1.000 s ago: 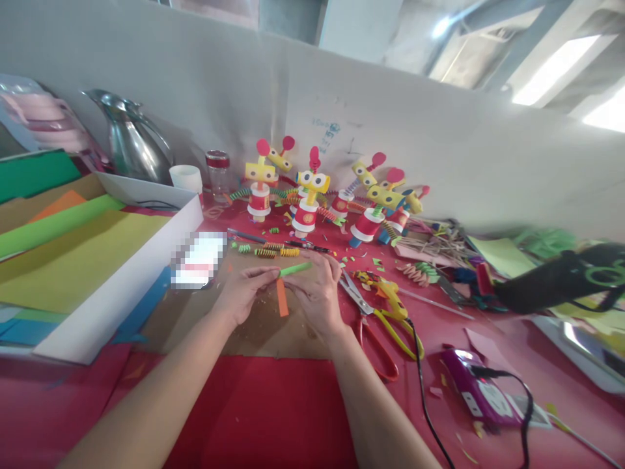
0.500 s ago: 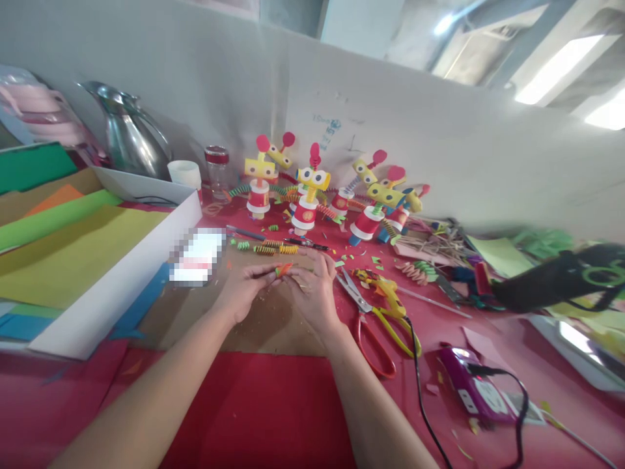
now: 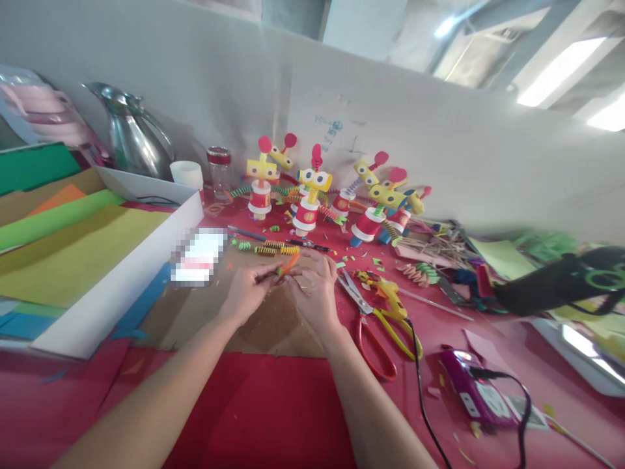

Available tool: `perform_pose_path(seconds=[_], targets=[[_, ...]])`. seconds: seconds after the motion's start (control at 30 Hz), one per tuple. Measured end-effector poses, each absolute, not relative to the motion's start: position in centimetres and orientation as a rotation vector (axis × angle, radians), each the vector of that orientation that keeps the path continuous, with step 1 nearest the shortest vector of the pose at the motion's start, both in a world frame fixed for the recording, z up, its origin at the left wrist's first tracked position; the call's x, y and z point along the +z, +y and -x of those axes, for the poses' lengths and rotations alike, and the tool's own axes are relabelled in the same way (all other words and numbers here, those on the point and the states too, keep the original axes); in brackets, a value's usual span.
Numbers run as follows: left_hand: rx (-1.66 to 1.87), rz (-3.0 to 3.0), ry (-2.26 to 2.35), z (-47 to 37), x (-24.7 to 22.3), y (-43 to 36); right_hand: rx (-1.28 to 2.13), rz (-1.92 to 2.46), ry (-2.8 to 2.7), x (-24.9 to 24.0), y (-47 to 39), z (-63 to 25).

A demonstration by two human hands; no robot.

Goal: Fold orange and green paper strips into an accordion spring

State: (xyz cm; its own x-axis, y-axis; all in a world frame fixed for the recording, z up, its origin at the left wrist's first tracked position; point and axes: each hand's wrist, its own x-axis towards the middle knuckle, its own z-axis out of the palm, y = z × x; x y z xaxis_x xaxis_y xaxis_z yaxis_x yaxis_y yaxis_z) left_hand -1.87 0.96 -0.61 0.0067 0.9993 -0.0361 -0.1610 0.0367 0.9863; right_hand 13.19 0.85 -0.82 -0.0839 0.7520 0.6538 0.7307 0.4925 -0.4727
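Between my hands is a small orange and green paper piece (image 3: 289, 264), its orange strip pointing up and to the right. My left hand (image 3: 250, 288) pinches its green end from the left. On the right, my right hand (image 3: 315, 286) has thumb and finger closed on the same piece. Both hands are over a brown cardboard sheet (image 3: 273, 326). Just beyond them lie folded paper springs (image 3: 276, 248) in green, brown and yellow. Red-handled scissors (image 3: 364, 309) and a yellow glue gun (image 3: 390, 298) rest right of my right hand.
Several paper-cup figures (image 3: 307, 212) stand near the wall. A white box (image 3: 122, 260) of coloured paper is at the left, with a blurred bright rectangle (image 3: 199, 257) beside it. A purple device (image 3: 478, 387) with a black cable lies at the right.
The orange strip now stands up more and shows longer between my fingers. My hands have stayed in nearly the same place.
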Motion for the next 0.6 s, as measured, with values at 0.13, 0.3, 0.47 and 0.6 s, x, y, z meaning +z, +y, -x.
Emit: perform_pose_path(seconds=[0.13, 0.3, 0.47, 0.6], targets=[[1.273, -1.129, 1.116, 1.88, -0.53, 0.91, 0.018, 1.27, -1.817, -0.7, 0.75, -13.16], [1.287, -1.322, 1.161, 2.01, -0.88, 1.01, -0.008, 1.243, -1.794, -0.91, 0.84, -13.18], [1.323, -1.406, 1.206, 1.99, -1.2, 1.11, -0.001, 1.23, -1.783, -0.97, 0.72, -12.94], [1.328, -1.377, 1.173, 1.91, -1.22, 1.11, 0.04, 1.256, -1.764, -0.96, 0.67, -12.7]])
